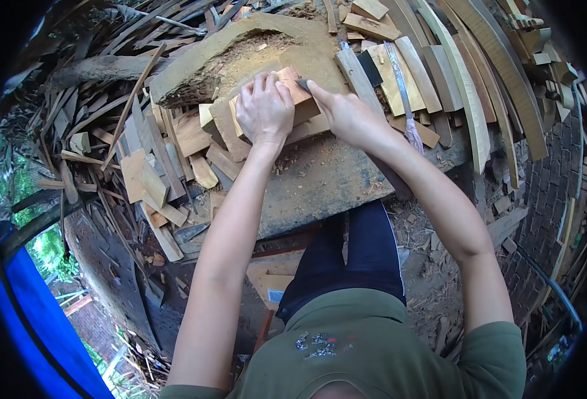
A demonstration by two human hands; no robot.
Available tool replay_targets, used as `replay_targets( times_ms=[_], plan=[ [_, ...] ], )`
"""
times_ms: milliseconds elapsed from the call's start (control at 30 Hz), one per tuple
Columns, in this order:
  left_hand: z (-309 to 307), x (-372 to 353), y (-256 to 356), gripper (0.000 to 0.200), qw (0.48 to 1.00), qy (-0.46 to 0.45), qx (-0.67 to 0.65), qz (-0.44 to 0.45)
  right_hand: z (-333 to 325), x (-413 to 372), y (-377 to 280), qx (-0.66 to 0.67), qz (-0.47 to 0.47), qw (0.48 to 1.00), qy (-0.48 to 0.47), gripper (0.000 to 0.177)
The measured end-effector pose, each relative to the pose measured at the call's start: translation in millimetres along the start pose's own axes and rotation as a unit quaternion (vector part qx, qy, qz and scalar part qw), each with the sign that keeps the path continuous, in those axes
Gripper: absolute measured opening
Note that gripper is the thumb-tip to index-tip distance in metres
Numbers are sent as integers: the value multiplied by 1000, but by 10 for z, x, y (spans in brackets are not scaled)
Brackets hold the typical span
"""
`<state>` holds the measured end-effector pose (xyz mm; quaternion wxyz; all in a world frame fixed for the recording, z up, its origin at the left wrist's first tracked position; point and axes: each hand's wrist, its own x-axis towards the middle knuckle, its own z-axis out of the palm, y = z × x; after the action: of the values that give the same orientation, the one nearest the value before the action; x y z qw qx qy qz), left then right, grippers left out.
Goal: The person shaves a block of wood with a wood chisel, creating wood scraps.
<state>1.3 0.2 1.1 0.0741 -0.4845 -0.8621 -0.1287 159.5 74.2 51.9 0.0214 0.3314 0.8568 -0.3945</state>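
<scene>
My left hand is closed over a reddish-brown wood block, pressing it against a thicker piece of wood on the bench. My right hand is closed on what looks like a carving knife; its short dark tip touches the block's right end. A long dark brown piece shows beneath my right forearm, in line with that hand, and seems to be the knife's handle. My hand hides most of the tool. Wood chips and sawdust lie around the block.
The worn wooden bench spans the front. A hollowed wood slab lies behind the block. Offcuts crowd the left, and curved planks the right. A long metal blade with a wrapped handle rests right of my hands.
</scene>
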Motion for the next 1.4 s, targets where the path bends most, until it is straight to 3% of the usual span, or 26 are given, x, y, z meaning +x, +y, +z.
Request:
replay_targets(
  times_ms=[200,433,567,600,767,833,867,1033,1167,1233,1300,1367,1400],
  plan=[
    [0,4,10,33,1000,-3,-10,-5,-78,128,-58,26,39,999,-15,45],
    [28,-33,-4,32,1000,-3,-8,-4,-65,-117,-26,61,12,998,1,49],
    [5,-1,-1,32,1000,3,-18,3,-256,114,-161,84,124,984,-97,46],
    [12,5,-9,32,1000,-6,-8,2,63,113,113,52,13,998,17,46],
    [51,-28,-13,33,1000,-2,3,5,-138,-37,-55,82,33,996,-10,46],
    [20,20,-5,33,1000,12,11,11,-234,86,-133,90,76,991,-63,45],
    [11,43,0,33,1000,7,-2,9,10,115,65,75,-7,997,27,45],
    [30,-22,11,33,1000,-9,-9,-2,-18,-29,98,74,-16,997,22,44],
    [29,46,-19,33,1000,1,-9,4,-165,71,-40,58,65,993,-78,45],
    [32,12,-30,33,1000,-4,-12,0,143,-33,223,23,-111,989,95,45],
    [12,4,1,33,1000,-3,3,1,49,-44,180,39,-93,992,73,45],
    [47,-24,2,32,1000,4,-2,4,-227,87,-96,47,59,995,-70,46],
    [45,2,-18,32,1000,11,-3,7,-202,129,-76,69,65,993,-70,46]
  ],
)
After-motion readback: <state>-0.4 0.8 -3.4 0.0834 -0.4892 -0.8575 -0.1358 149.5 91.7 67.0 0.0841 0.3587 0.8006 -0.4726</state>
